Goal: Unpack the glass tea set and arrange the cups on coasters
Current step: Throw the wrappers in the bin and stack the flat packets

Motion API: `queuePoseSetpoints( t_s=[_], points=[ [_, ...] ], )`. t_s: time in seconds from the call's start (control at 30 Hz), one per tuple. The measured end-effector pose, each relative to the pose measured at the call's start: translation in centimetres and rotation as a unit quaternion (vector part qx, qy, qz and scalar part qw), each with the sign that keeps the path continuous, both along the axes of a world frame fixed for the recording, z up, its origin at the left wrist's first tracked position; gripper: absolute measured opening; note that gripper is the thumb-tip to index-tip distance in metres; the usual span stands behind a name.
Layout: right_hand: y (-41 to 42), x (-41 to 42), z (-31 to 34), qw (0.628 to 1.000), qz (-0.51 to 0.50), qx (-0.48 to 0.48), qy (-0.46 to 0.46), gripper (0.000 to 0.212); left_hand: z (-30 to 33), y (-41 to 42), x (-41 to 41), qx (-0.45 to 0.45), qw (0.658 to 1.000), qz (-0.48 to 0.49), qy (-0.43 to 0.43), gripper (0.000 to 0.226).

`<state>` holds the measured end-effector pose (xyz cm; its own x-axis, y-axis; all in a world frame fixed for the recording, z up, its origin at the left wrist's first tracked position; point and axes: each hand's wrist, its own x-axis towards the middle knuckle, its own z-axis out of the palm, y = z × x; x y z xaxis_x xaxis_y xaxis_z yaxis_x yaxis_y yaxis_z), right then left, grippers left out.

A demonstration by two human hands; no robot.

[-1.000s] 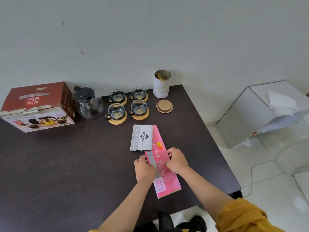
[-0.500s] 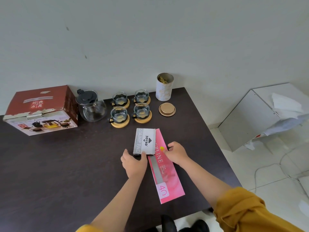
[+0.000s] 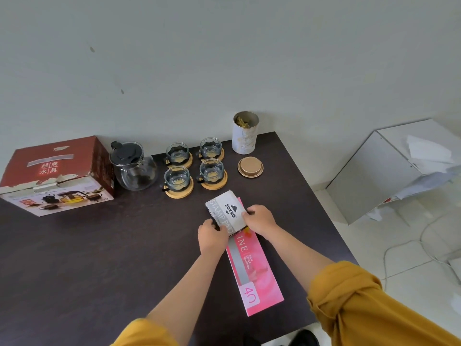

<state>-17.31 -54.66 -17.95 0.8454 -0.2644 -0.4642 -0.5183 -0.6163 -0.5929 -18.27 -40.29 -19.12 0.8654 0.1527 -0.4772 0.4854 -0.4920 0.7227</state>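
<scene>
A grey stamp pad box [image 3: 226,213] is being gripped by both hands above the dark table [image 3: 87,245]: its near-left edge is being pinched by the left hand [image 3: 212,235], and its right edge is being clasped by the right hand [image 3: 260,219]. The box is being held tilted, partly over the far end of a long pink box [image 3: 252,265] that is lying flat on the table.

At the far side of the table, four glass cups [image 3: 194,161] are being carried on round wooden coasters [image 3: 179,192], one cup to each, in two rows of two. Just left of them a glass teapot [image 3: 133,166] with a black lid is being shown upright, and beside it, further left, the red tea set carton [image 3: 56,174]. To the right of the cups an open tin [image 3: 245,132] is being shown standing, with its round lid [image 3: 250,166] lying nearer on the table.
</scene>
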Motion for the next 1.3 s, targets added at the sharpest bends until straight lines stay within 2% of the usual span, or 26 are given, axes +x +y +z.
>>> queuePoseSetpoints(
  t_s=[0.1,0.2,0.33,0.43,0.7,0.83,0.93,1.07,1.17,1.3],
  points=[
    [0.1,0.3,0.0,1.000,-0.001,-0.010,0.020,0.020,-0.1,0.0,0.4,0.008,1.000,-0.028,-0.008,0.017],
    [-0.2,0.2,0.1,0.998,-0.022,0.010,0.053,0.026,0.2,0.0,0.4,-0.011,0.999,-0.031,0.003,0.014],
    [-0.4,0.8,0.3,0.998,-0.021,0.030,0.042,0.004,0.5,-0.3,0.7,-0.029,0.999,-0.006,0.029,0.004],
    [-0.1,1.6,0.4,0.997,-0.021,0.044,0.052,0.012,0.6,-0.4,1.2,-0.034,0.998,-0.009,0.048,0.010],
    [0.3,2.5,-0.6,0.991,-0.074,0.063,0.088,0.016,1.0,-0.3,2.2,-0.070,0.991,0.015,0.109,0.014],
    [0.4,2.7,-0.3,0.988,-0.091,0.074,0.104,0.021,1.0,-0.3,1.9,-0.098,0.988,0.050,0.109,0.014],
    [0.3,2.8,-0.3,0.980,-0.110,0.115,0.116,0.024,0.8,-0.3,1.7,-0.115,0.985,0.071,0.106,0.014],
    [0.0,3.1,-1.3,0.985,-0.085,0.097,0.111,0.035,1.1,-0.6,1.5,-0.122,0.981,0.108,0.106,0.020],
    [-0.4,2.8,-0.9,0.984,-0.070,0.126,0.104,0.032,1.2,-1.0,1.2,-0.130,0.976,0.138,0.105,0.022],
    [-2.4,2.4,-0.6,0.984,-0.083,0.151,0.047,0.050,1.6,-2.5,1.4,-0.159,0.971,0.153,0.087,0.025]
  ],
)
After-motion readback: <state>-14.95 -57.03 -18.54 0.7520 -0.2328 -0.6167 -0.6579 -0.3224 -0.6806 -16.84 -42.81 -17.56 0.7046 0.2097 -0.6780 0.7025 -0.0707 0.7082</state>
